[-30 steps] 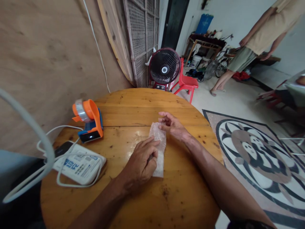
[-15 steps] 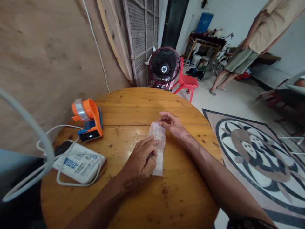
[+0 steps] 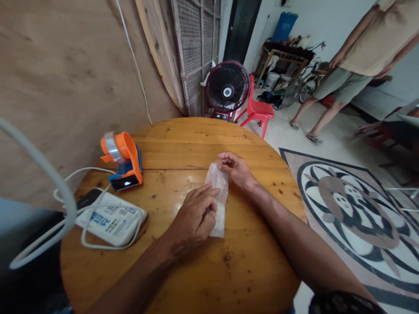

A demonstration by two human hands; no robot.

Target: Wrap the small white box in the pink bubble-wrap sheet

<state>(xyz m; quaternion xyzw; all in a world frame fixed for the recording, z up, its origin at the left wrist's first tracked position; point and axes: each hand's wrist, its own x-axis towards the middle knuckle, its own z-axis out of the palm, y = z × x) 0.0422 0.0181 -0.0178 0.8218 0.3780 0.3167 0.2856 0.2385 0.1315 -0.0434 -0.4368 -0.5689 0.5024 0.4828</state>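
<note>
A narrow, translucent strip of bubble wrap [image 3: 220, 205] lies lengthwise on the round wooden table [image 3: 258, 266]. My left hand [image 3: 198, 211] rests over its left side, the index finger stretched across the strip and the thumb apart from the fingers. At the strip's far right corner is my right hand [image 3: 238, 169], its thumb and curled fingers pinching the edge. Part of the wrap is covered by my left hand, and what lies under those fingers is hidden.
An orange and blue tape dispenser [image 3: 126, 159] stands at the table's left, behind a white box-shaped device [image 3: 114, 220] with a looped white cable [image 3: 67, 205]. Beyond the table are a fan [image 3: 227, 89] and a red chair [image 3: 260, 109]. Another person [image 3: 356, 74] stands at the far right.
My hands and the bubble wrap keep nearly the same pose. The view has shifted slightly. In the background the standing person has stepped, their feet now farther apart.
</note>
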